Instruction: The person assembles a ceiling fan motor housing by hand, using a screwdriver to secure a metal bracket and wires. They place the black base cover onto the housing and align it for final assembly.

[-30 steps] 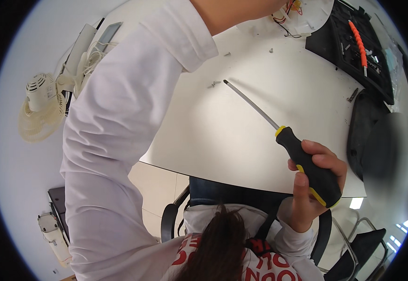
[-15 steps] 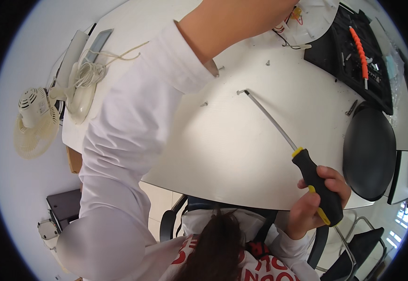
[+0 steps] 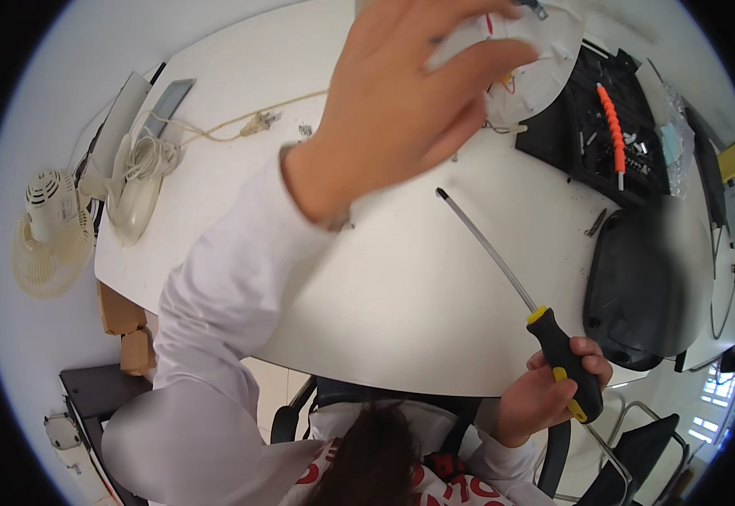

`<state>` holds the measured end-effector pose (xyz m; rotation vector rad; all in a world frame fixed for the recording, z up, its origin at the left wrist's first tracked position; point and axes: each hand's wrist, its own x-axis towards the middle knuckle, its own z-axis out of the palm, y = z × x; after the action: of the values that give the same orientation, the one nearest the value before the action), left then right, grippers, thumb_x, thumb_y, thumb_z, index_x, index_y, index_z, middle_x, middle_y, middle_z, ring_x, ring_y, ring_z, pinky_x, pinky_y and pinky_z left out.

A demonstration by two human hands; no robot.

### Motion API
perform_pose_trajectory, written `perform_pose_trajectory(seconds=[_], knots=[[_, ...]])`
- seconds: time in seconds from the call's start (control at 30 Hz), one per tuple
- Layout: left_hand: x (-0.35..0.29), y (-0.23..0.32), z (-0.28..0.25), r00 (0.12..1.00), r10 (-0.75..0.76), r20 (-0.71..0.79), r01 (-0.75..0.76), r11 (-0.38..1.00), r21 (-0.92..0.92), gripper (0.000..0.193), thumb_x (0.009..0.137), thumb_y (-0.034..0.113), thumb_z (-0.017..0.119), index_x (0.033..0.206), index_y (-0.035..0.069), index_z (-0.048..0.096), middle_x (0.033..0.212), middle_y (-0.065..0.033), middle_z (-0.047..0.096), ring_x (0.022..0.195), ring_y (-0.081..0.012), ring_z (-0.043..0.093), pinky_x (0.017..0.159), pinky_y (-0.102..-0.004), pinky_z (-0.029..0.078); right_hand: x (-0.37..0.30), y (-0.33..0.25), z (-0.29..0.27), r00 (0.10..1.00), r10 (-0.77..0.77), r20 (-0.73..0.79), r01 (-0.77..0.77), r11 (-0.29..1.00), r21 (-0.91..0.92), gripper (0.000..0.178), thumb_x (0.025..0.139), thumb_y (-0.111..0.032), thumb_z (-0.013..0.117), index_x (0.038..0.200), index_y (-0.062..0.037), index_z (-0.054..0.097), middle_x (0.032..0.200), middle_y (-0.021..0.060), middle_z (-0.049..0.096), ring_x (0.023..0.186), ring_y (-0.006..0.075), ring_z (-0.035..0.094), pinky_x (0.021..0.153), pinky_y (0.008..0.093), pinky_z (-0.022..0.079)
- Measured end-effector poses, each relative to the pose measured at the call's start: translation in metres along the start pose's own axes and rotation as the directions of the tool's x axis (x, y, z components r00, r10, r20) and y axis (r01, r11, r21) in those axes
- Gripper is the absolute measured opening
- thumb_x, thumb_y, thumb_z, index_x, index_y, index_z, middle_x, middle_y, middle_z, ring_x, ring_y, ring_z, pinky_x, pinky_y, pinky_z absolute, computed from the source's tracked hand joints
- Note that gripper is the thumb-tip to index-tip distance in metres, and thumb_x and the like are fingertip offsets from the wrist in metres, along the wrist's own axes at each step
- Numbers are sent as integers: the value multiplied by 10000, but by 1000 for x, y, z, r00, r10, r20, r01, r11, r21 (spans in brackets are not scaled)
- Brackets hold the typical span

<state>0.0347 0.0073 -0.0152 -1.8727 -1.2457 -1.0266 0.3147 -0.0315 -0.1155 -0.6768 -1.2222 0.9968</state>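
My right hand [image 3: 545,398] is wrapped round the black and yellow handle of a screwdriver [image 3: 500,266]. Its metal shaft slants up to the left, with the dark tip over the white table. My left hand [image 3: 410,105] is raised across the upper middle, slightly blurred, thumb and fingers apart with nothing clearly held. Behind its fingers lies a white rounded part [image 3: 553,72] with coloured wires, partly hidden by the hand. A small screw [image 3: 454,158] shows below the left hand, and another screw [image 3: 350,226] lies by the left cuff.
A black tool case [image 3: 553,126] with an orange flexible shaft [image 3: 610,126] stands at the far right. Nearer is a black rounded base [image 3: 625,295]. A cream fan [image 3: 43,244], a coiled cable [image 3: 150,158] and a plug [image 3: 258,124] are at left on the white table [image 3: 367,337].
My left hand has come back from the far edge into fuller view. The view has shifted a little. The screw formerly at the screwdriver's tip no longer shows there; the right hand keeps its grip.
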Motion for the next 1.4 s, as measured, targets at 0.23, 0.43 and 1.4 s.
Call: perform_pose_trajectory(seconds=[0.23,0.43,1.4], knots=[[-51,35,-31,782,-512,354,621,687,-379,382,778,-62,593,1131,41,695,1079,-103,652,977,-213,587,868,-311,468,9,-11,6,976,106,-190,-105,994,16,552,900,-489,653,1160,-53,437,1050,120,549,797,177,598,494,222,454],[-61,38,-34,573,-559,599,820,392,-418,271,845,43,701,1116,51,709,997,-63,698,936,-153,614,901,-297,460,13,-16,10,979,102,-175,-88,992,86,512,912,-444,646,1176,-55,442,1068,123,550,808,176,601,517,222,458],[-2,47,-30,586,-557,588,728,45,-684,124,880,22,690,999,-9,682,1008,-104,703,1004,-199,662,937,-359,492,55,-45,12,219,244,945,602,728,-327,550,816,-278,732,1325,-171,556,1381,49,496,1044,234,585,812,324,523]])
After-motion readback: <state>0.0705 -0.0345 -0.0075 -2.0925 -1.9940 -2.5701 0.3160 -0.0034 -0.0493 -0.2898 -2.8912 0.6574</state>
